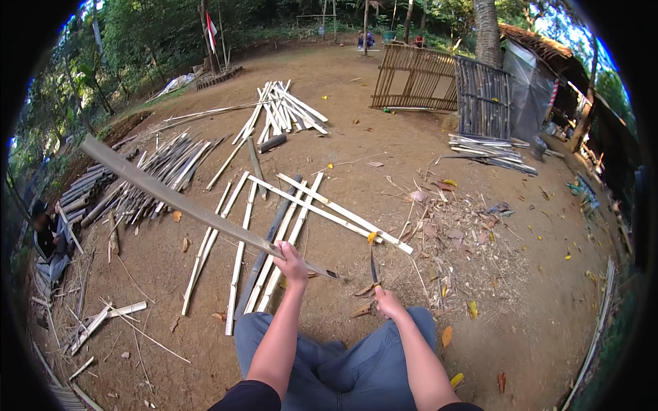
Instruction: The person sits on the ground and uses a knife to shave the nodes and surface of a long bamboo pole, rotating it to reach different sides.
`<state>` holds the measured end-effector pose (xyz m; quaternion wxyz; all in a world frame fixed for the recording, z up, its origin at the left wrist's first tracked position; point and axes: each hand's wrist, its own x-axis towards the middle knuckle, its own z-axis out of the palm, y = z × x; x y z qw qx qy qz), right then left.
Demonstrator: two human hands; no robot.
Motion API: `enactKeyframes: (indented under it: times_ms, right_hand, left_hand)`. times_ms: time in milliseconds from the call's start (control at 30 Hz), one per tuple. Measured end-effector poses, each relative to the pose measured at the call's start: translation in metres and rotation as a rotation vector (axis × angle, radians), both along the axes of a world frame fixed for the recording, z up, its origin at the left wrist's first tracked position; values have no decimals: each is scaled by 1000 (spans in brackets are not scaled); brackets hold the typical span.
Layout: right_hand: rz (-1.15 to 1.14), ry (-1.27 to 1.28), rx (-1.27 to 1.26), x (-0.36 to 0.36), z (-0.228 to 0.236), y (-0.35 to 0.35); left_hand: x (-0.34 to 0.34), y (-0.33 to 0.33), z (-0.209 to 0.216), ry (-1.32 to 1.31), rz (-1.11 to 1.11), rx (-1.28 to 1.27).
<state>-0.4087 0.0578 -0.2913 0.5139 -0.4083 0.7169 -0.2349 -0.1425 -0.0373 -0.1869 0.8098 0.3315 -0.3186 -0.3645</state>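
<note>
My left hand is wrapped round a long split bamboo strip. The strip slants from the far left, raised above the ground, down to its near end in front of my knees. In my right hand is a knife, its dark narrow blade pointing up and away from me. Blade and strip are apart, with a gap between them. Just beyond my hands, several pale bamboo slats lie on the soil, some crossing others. A dark bamboo slat lies among them.
Farther off is a heap of pale slats. Dark bamboo pieces are piled at the left, near a seated person. Shavings and dry leaves litter the ground on the right. Bamboo panels lean by a tree trunk.
</note>
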Motion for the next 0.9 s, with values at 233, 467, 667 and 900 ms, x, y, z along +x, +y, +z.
enactKeyframes:
  times_ms: [233,467,667,900]
  right_hand:
    - [160,54,119,24,-12,-6]
    - [99,516,-251,34,-50,8]
    - [267,507,-20,68,-1,16]
    - [364,573,43,70,16,26]
  left_hand:
    - [51,22,19,-40,181,-47]
    - [40,55,-3,93,55,-124]
    - [66,80,-33,162,95,-32]
    - [110,109,-65,238,216,55]
